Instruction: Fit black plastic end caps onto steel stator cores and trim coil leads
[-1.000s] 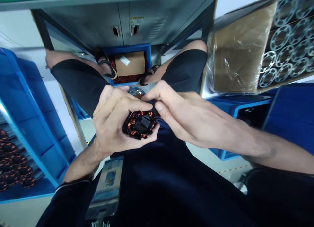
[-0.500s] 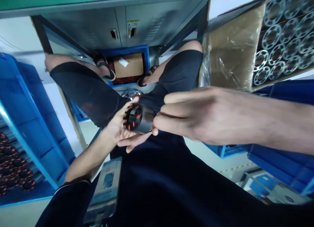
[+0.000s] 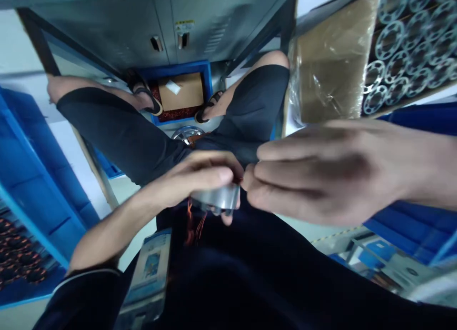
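My left hand (image 3: pixel 203 175) is closed around a motor stator (image 3: pixel 218 196), a grey metal cylinder held above my lap. Loose orange-red copper wires (image 3: pixel 194 225) hang from its left end. My right hand (image 3: pixel 314 173) is at the stator's right end, fingertips pinched together. A thin reddish wire end (image 3: pixel 242 179) shows between the stator and these fingertips; the pinch itself is mostly hidden and blurred. The stator's far side is covered by my left fingers.
Between my feet lies a blue bin (image 3: pixel 210 82) with a cardboard piece (image 3: pixel 181 93), before a grey cabinet (image 3: pixel 124 35). At right stands a plastic-wrapped carton (image 3: pixel 328 68) beside stacked metal rings (image 3: pixel 391 39). A blue rack (image 3: pixel 32 177) at left holds several stators (image 3: pixel 21 258).
The stator has turned in my left hand: its open wound end faced me, and now its metal side shows with wires hanging down. My right hand has shifted slightly right.
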Action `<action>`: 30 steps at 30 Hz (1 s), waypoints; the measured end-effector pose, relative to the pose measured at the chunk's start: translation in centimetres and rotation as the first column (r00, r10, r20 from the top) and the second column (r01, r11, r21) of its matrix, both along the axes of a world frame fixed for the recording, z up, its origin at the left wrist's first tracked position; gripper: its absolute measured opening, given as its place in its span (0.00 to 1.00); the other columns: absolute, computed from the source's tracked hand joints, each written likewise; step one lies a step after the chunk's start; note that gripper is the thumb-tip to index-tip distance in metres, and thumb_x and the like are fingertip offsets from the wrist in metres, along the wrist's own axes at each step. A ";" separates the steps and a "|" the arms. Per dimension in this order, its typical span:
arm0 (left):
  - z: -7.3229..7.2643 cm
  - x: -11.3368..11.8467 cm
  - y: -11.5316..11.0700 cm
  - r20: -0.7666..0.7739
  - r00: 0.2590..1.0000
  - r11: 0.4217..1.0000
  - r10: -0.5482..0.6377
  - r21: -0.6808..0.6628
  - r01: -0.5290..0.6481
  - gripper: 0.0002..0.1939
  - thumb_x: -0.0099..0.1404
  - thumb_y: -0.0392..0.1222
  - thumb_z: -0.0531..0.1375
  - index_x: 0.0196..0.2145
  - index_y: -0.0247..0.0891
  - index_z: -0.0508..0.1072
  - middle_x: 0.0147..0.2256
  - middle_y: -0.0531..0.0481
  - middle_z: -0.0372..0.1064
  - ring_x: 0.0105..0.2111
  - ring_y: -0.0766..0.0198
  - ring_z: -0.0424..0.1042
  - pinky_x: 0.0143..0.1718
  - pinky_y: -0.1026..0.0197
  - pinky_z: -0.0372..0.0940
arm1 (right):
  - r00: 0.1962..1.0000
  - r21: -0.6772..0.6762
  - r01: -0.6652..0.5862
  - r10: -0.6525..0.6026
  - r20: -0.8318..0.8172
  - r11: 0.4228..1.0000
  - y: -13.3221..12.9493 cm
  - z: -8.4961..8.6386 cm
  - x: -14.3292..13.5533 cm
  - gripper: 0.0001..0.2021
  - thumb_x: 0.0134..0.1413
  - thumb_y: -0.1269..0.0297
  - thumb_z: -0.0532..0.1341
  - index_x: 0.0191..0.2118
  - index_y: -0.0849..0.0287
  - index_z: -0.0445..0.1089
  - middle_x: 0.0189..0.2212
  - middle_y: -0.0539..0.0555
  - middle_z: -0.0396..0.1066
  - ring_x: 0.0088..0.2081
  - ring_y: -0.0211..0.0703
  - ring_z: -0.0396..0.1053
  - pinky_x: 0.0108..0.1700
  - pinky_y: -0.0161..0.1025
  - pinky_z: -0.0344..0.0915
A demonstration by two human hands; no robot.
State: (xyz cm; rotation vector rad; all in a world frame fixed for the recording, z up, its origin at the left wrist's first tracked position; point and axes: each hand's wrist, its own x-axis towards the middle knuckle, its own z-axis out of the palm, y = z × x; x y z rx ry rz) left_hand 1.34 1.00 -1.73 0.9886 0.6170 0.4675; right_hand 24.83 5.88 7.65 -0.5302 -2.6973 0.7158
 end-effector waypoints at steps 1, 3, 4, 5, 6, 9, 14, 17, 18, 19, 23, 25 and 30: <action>0.4 0.2 0.0 0.069 0.992 0.981 -0.107 -0.158 0.116 0.36 0.78 0.77 0.58 0.44 0.42 0.87 0.28 0.44 0.82 0.24 0.50 0.82 0.25 0.49 0.77 | 0.996 0.120 -0.087 0.085 0.017 0.989 0.7 0.5 0.4 0.24 0.83 0.70 0.60 0.29 0.53 0.77 0.20 0.42 0.67 0.22 0.35 0.65 0.19 0.33 0.66; 1.0 0.0 -0.1 0.078 0.991 0.972 -0.112 -0.198 0.126 0.33 0.74 0.77 0.65 0.45 0.42 0.85 0.32 0.44 0.83 0.27 0.50 0.83 0.29 0.49 0.79 | 0.983 0.149 -0.185 0.179 0.050 0.971 1.9 1.3 1.6 0.22 0.82 0.68 0.63 0.29 0.52 0.79 0.22 0.44 0.70 0.25 0.36 0.67 0.24 0.37 0.67; 1.2 -0.3 -0.2 -0.006 0.999 0.996 -0.037 -0.082 0.036 0.30 0.69 0.74 0.73 0.48 0.43 0.84 0.36 0.45 0.85 0.31 0.51 0.85 0.34 0.50 0.81 | 0.987 0.151 -0.156 0.148 0.058 0.976 2.4 1.6 2.3 0.22 0.83 0.60 0.63 0.31 0.51 0.81 0.22 0.44 0.71 0.26 0.36 0.66 0.27 0.37 0.68; 1.3 -0.6 -0.2 -0.088 0.993 0.990 0.078 0.120 -0.067 0.31 0.63 0.68 0.80 0.52 0.45 0.83 0.40 0.47 0.85 0.35 0.52 0.86 0.39 0.51 0.82 | 0.997 0.125 -0.066 0.060 0.052 0.990 2.9 1.8 2.9 0.23 0.83 0.48 0.62 0.34 0.50 0.83 0.23 0.44 0.72 0.28 0.35 0.66 0.31 0.37 0.70; 1.3 -1.0 -0.2 -0.132 0.971 0.924 0.198 0.355 -0.140 0.34 0.58 0.62 0.85 0.55 0.47 0.81 0.42 0.48 0.85 0.38 0.53 0.86 0.42 0.52 0.82 | 0.997 0.056 0.063 -0.065 0.044 0.996 3.3 1.9 3.5 0.26 0.80 0.37 0.62 0.38 0.49 0.85 0.27 0.45 0.76 0.31 0.35 0.68 0.35 0.36 0.71; 1.2 -1.7 0.5 -0.076 0.914 0.531 0.400 0.831 -0.164 0.33 0.61 0.48 0.85 0.60 0.48 0.81 0.43 0.49 0.83 0.40 0.55 0.83 0.43 0.52 0.81 | 0.949 -0.401 0.302 -0.233 0.211 0.865 4.0 1.3 4.2 0.26 0.73 0.31 0.66 0.52 0.48 0.86 0.41 0.47 0.83 0.41 0.35 0.77 0.44 0.33 0.75; 2.0 -1.2 3.3 -0.106 0.961 0.519 0.256 0.854 -0.044 0.07 0.69 0.48 0.79 0.43 0.54 0.87 0.35 0.55 0.79 0.34 0.57 0.82 0.40 0.49 0.85 | 0.988 -0.991 0.123 0.095 0.118 -0.046 1.6 -3.0 2.8 0.15 0.81 0.50 0.65 0.47 0.56 0.82 0.36 0.48 0.83 0.33 0.32 0.79 0.39 0.31 0.79; 2.6 -0.7 4.0 -0.170 0.972 0.692 0.164 0.722 0.010 0.08 0.66 0.47 0.81 0.37 0.51 0.86 0.31 0.57 0.77 0.31 0.56 0.81 0.47 0.38 0.88 | 0.991 -0.985 0.129 0.042 0.125 -0.113 -0.1 -4.2 1.9 0.15 0.81 0.52 0.65 0.44 0.58 0.77 0.30 0.45 0.76 0.26 0.30 0.71 0.32 0.30 0.73; 2.6 -0.8 3.9 -0.176 0.964 0.676 0.199 0.737 -0.005 0.08 0.65 0.45 0.80 0.38 0.51 0.87 0.33 0.57 0.79 0.32 0.54 0.83 0.52 0.34 0.88 | 0.992 -0.991 0.123 0.002 0.123 0.043 -0.3 -3.9 1.7 0.15 0.82 0.53 0.64 0.42 0.58 0.75 0.27 0.43 0.71 0.24 0.29 0.65 0.29 0.29 0.67; 2.6 -1.0 3.6 -0.173 0.949 0.628 0.263 0.777 -0.032 0.09 0.64 0.43 0.81 0.40 0.50 0.87 0.35 0.56 0.82 0.34 0.52 0.85 0.57 0.31 0.86 | 0.992 -0.959 0.124 -0.039 0.118 0.256 -0.3 -3.4 1.4 0.16 0.82 0.54 0.64 0.39 0.57 0.73 0.25 0.42 0.66 0.23 0.28 0.59 0.26 0.28 0.59; 2.0 -2.9 1.6 -0.241 0.937 0.778 0.251 0.627 -0.047 0.13 0.66 0.49 0.78 0.44 0.44 0.86 0.37 0.51 0.85 0.35 0.52 0.85 0.50 0.42 0.84 | 0.989 -0.548 0.133 -0.071 0.133 0.826 1.4 -0.2 0.3 0.22 0.80 0.67 0.59 0.28 0.54 0.63 0.20 0.44 0.53 0.22 0.35 0.43 0.24 0.42 0.39; 1.4 -4.2 0.5 -0.154 0.988 0.973 0.011 0.229 0.025 0.12 0.71 0.53 0.74 0.44 0.44 0.86 0.38 0.48 0.86 0.34 0.53 0.85 0.40 0.50 0.81 | 0.992 -0.365 0.039 0.007 0.126 0.930 2.3 0.9 0.4 0.23 0.79 0.72 0.59 0.27 0.53 0.63 0.20 0.45 0.55 0.22 0.37 0.46 0.24 0.44 0.43; -1.6 -6.3 -1.9 0.025 0.966 0.960 0.258 -0.117 -0.253 0.25 0.65 0.68 0.71 0.37 0.41 0.86 0.35 0.40 0.85 0.36 0.44 0.85 0.45 0.43 0.79 | 0.985 0.131 0.155 -0.164 0.061 0.979 3.8 0.8 1.8 0.17 0.79 0.65 0.67 0.33 0.51 0.68 0.23 0.46 0.61 0.24 0.39 0.57 0.27 0.43 0.57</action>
